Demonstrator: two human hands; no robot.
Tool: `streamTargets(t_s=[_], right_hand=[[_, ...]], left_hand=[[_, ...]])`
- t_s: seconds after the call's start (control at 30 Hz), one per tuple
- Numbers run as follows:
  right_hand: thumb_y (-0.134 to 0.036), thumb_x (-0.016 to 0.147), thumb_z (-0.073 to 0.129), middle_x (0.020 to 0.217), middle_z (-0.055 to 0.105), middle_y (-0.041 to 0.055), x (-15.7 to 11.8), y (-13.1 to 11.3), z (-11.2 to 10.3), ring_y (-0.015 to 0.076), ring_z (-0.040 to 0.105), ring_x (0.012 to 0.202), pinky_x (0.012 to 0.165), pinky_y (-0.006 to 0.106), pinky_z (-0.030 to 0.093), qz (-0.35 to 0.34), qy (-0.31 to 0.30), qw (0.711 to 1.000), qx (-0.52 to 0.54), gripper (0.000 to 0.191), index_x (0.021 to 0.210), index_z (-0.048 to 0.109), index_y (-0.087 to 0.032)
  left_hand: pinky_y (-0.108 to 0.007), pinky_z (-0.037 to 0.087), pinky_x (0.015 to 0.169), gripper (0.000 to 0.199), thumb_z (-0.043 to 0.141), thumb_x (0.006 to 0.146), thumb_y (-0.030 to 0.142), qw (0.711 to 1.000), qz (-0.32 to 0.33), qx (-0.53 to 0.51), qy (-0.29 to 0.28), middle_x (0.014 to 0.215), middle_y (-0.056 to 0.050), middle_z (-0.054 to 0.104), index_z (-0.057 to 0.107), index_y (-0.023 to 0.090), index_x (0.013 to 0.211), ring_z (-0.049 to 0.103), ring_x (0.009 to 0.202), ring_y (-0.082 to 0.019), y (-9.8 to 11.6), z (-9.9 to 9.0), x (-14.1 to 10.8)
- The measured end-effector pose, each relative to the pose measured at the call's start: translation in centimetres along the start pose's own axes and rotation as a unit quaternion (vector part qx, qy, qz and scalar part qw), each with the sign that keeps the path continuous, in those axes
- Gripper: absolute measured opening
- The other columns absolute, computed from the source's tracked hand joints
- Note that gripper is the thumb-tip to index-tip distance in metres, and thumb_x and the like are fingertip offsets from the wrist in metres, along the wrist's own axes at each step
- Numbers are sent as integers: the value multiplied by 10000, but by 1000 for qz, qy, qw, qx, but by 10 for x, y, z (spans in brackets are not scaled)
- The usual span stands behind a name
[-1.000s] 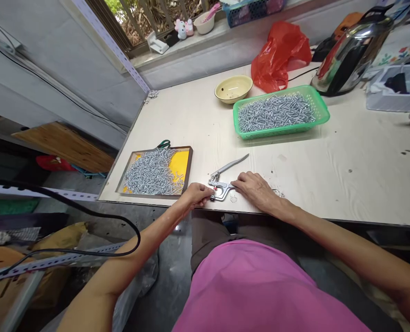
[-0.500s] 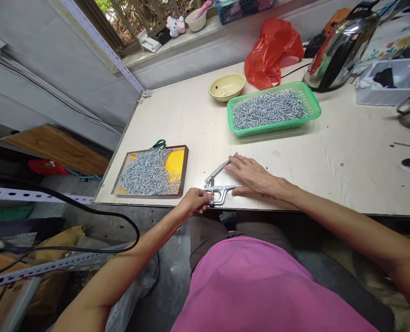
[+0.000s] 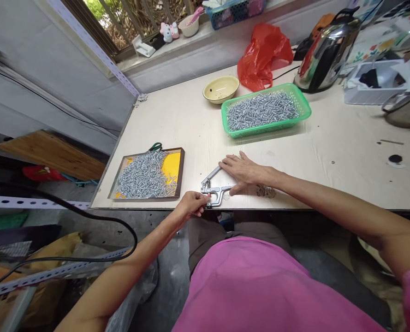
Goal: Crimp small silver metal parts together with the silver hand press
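Observation:
A metal hand press tool (image 3: 219, 195) with a hinged lever lies at the table's front edge. My left hand (image 3: 193, 203) is closed at its left end, fingertips pinched beside a small red part; what they hold is too small to make out. My right hand (image 3: 241, 170) rests over the lever's upper end, fingers spread, thumb by the lower handle. Left of the tool, a shallow tray (image 3: 181, 173) with a yellow bottom holds a heap of small metal pieces (image 3: 142, 176). Farther back, a green basket (image 3: 267, 131) holds many similar pieces.
Behind the tray lie green-handled scissors (image 3: 156, 146). Along the back stand a cream bowl (image 3: 221, 89), a red plastic bag (image 3: 264, 55), a steel kettle (image 3: 324, 53) and a white bin (image 3: 372, 94). Small brown bits (image 3: 265, 191) lie below my right wrist.
The view has shifted slightly. My right hand has moved a little down and toward the tool, over the lever's end. My left hand stays at the tool's left end.

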State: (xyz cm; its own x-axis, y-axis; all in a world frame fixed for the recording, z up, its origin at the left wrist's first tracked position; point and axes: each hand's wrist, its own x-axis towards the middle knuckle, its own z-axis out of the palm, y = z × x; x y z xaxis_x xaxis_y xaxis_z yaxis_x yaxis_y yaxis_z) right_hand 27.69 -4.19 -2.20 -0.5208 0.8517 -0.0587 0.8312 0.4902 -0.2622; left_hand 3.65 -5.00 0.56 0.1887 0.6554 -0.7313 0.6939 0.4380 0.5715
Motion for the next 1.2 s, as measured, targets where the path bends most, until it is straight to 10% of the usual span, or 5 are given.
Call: streamTargets(t_s=[0.4,0.53,0.7,1.2], right_hand=[[-472,766,695,1083,587,148,-11,-20,-7,298,493,1020,859,411,355,32,16,999,-18,493,1103,584,-130],[-422,806,676,1066,593,134,-14,-26,-9,279,504,1010,812,376,359,39,20,999,-6,393,1073,591,-146],[-423,832,650,1071,586,139,-17,-30,-13,265,508,1004,795,361,384,44,14,999,-18,398,1090,572,-130],[-244,888,576,949,620,125,-8,-29,-28,240,552,919,716,324,384,49,-54,996,-50,138,932,647,-136]], left_hand=[[-225,451,491,257,653,812,376,992,48,80,86,563,10,561,630,124,767,515,457,-90,-4,6,-9],[-317,494,790,200,593,864,334,890,280,277,229,948,-77,634,636,157,948,604,890,-189,2,16,-13],[-415,401,1009,501,644,823,304,794,409,415,172,1286,-128,532,477,155,1272,461,1198,-265,23,27,11],[-369,465,802,253,554,873,312,775,361,502,130,1013,-105,578,600,149,1060,515,994,-258,50,32,26]])
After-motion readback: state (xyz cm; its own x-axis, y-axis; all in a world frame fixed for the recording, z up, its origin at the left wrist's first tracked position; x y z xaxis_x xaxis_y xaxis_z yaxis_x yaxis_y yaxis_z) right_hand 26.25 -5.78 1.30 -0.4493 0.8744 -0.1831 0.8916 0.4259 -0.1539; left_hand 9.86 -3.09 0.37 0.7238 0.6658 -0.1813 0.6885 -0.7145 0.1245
